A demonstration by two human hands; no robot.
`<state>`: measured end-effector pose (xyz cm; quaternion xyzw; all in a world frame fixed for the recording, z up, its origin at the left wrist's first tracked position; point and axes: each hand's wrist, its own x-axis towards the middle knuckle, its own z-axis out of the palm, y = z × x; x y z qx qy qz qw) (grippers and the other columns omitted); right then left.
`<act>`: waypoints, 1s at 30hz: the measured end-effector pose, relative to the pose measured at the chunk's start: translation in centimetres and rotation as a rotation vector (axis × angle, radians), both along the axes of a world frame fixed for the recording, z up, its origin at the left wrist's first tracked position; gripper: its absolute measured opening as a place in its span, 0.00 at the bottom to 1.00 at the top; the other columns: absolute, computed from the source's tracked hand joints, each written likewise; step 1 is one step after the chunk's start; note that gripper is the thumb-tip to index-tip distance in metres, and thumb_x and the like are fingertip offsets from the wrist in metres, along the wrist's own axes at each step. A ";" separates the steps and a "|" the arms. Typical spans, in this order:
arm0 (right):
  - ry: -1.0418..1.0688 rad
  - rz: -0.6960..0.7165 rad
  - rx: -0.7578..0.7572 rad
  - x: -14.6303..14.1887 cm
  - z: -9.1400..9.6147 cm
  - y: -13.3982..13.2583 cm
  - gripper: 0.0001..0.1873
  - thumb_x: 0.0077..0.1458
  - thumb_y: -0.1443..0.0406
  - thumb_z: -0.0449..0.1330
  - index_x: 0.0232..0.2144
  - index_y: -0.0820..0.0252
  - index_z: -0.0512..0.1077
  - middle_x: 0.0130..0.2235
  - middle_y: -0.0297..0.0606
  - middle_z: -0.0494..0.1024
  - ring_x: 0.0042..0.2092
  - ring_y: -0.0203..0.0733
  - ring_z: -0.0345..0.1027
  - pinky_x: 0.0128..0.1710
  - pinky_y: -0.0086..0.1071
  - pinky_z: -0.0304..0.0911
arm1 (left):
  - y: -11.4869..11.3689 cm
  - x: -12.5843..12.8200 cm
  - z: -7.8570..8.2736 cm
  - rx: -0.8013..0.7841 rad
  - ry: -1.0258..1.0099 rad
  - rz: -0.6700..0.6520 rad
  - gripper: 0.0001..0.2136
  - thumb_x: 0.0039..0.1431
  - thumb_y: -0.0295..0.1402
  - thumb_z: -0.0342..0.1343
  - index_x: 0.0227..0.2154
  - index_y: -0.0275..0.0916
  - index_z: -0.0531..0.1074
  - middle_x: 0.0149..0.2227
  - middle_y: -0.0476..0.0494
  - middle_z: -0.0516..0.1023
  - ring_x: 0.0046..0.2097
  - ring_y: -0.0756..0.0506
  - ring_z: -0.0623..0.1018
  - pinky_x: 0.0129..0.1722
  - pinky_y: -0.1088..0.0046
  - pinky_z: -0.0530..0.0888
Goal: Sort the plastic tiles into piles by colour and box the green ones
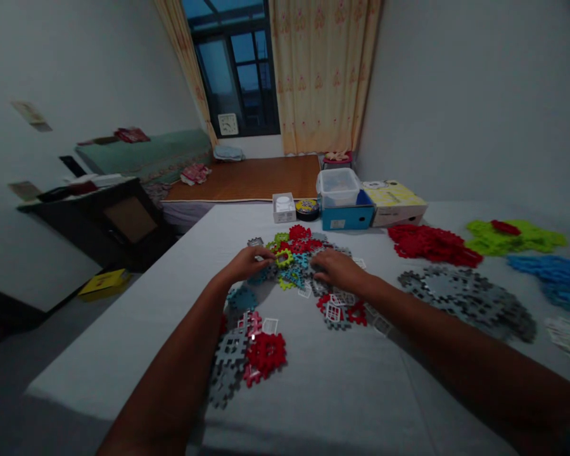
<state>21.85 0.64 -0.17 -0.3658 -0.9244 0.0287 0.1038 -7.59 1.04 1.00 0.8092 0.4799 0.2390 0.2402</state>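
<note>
A mixed pile of plastic gear-edged building pieces (pixel 297 244) in red, grey, blue and yellow-green lies mid-table. At its left side, my left hand (pixel 251 263) is closed, thumb and fingers pinching the edge of a yellow-green gear-edged piece (pixel 284 258). My right hand (pixel 337 267) rests on the pile's right side, its fingers curled over grey pieces; whatever they grip is hidden. Between the hands are light-blue pieces (pixel 294 273). Nearer me lie red pieces (pixel 266 353) and grey pieces (pixel 230 354), beside my left forearm.
Sorted heaps of red (pixel 432 245), yellow-green (pixel 517 237), blue (pixel 555 278) and grey pieces (pixel 465 297) lie on the right. Small white grid pieces (pixel 342 297) are scattered near my right forearm. A blue box (pixel 344 217), plastic tub (pixel 338 183) and yellow box (pixel 394 201) stand behind.
</note>
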 end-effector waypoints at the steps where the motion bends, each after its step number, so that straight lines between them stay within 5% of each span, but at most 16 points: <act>1: -0.006 -0.012 0.007 0.1 0.1 -0.2 0.11 0.56 0.64 0.60 0.42 0.60 0.74 0.42 0.44 0.78 0.46 0.47 0.68 0.46 0.36 0.60 | 0.1 -0.4 -0.3 -0.006 -0.008 0.016 0.14 0.55 0.39 0.55 0.39 0.37 0.78 0.40 0.42 0.81 0.43 0.44 0.78 0.44 0.68 0.74; 6: 0.137 -0.083 0.049 1.9 1.5 -0.7 0.13 0.62 0.63 0.53 0.44 0.58 0.75 0.43 0.43 0.79 0.46 0.46 0.69 0.46 0.36 0.61 | -0.2 -2.2 1.4 -0.034 0.059 0.037 0.18 0.57 0.43 0.52 0.43 0.37 0.77 0.43 0.41 0.81 0.44 0.44 0.78 0.45 0.68 0.73; 10: 0.321 -0.189 0.041 5.3 2.4 -1.1 0.15 0.60 0.60 0.53 0.43 0.58 0.76 0.42 0.42 0.79 0.42 0.45 0.72 0.43 0.35 0.63 | -2.8 -5.3 3.1 -0.163 0.244 0.004 0.23 0.57 0.51 0.50 0.45 0.40 0.76 0.48 0.42 0.79 0.48 0.43 0.77 0.51 0.67 0.70; 14: 0.414 -0.225 -0.102 8.6 1.8 -1.8 0.15 0.58 0.59 0.54 0.41 0.58 0.76 0.38 0.39 0.80 0.34 0.41 0.73 0.37 0.33 0.65 | -7.6 -8.0 1.0 -0.194 0.189 0.174 0.30 0.59 0.57 0.43 0.47 0.37 0.75 0.50 0.40 0.78 0.51 0.40 0.75 0.55 0.64 0.68; 19: 0.457 -0.245 -0.157 9.7 0.3 -2.3 0.15 0.57 0.59 0.55 0.44 0.57 0.73 0.36 0.38 0.80 0.34 0.41 0.73 0.36 0.33 0.65 | -11.3 -7.1 -2.2 -0.051 0.022 0.232 0.28 0.62 0.53 0.42 0.50 0.37 0.74 0.56 0.38 0.73 0.58 0.40 0.69 0.61 0.59 0.62; 25: 0.505 -0.282 -0.178 11.2 1.0 -3.0 0.16 0.58 0.62 0.53 0.47 0.58 0.70 0.34 0.37 0.80 0.33 0.40 0.73 0.36 0.32 0.65 | -10.2 -5.1 -0.8 -0.090 0.083 0.010 0.21 0.60 0.49 0.50 0.45 0.41 0.77 0.51 0.39 0.76 0.54 0.40 0.73 0.57 0.61 0.68; 30: 0.504 -0.447 -0.122 18.4 2.9 -2.9 0.15 0.56 0.60 0.54 0.41 0.61 0.73 0.36 0.40 0.79 0.35 0.41 0.73 0.35 0.31 0.65 | -7.9 -2.2 2.1 -0.138 0.171 -0.124 0.18 0.61 0.47 0.50 0.43 0.42 0.78 0.49 0.43 0.78 0.51 0.41 0.76 0.54 0.66 0.71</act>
